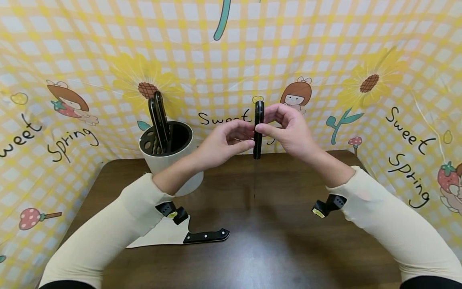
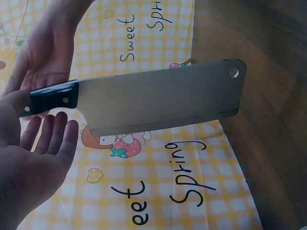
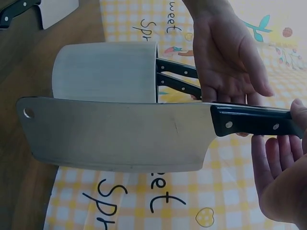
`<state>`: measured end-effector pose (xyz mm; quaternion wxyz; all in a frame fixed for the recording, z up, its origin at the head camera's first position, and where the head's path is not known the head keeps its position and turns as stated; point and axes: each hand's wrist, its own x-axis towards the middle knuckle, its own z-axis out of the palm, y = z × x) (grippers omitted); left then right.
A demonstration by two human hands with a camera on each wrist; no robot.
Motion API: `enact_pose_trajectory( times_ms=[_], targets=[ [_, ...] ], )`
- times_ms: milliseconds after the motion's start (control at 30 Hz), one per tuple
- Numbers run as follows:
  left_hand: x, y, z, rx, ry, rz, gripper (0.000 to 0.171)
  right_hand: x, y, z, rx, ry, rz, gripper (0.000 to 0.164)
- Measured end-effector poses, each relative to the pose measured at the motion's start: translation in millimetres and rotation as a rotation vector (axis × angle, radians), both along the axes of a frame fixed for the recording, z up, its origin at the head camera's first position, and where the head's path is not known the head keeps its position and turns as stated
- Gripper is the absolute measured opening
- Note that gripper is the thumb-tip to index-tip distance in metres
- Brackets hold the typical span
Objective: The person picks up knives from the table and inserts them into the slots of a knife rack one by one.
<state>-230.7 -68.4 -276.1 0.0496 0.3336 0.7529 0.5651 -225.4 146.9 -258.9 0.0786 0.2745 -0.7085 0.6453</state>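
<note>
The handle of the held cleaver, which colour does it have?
The cleaver handle is black with silvery rivets, clearest in the right wrist view.

A yellow-and-white checked fabric backdrop (image 1: 231,72) printed with yellow sunflowers (image 1: 369,83), brown-haired cartoon figures (image 1: 295,93) and black "Sweet Spring" lettering (image 1: 409,133) rises on three sides of a dark brown wood-grain tabletop (image 1: 306,249), where light leaves a pale, soft sheen (image 1: 245,257) toward the near side.

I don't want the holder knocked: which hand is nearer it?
Left: in the head view, the left hand is right of the holder; the right hand is farther right, gripping the raised cleaver.
</note>
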Motion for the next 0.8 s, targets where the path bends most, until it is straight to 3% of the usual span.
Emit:
enact_pose_trajectory(
  times_ms=[367, 800],
  targets=[
    [0.5, 4, -7.6, 0.033, -0.019, 0.017, 0.032, -2.0, -8, -7.8, -0.054, -0.037, 0.018, 0.02],
    [1.0, 2, -11.2, 0.036, -0.034, 0.084, 0.03, -3.7, -8, -13.9, -0.052, -0.074, 0.051, 0.016]
  ],
)
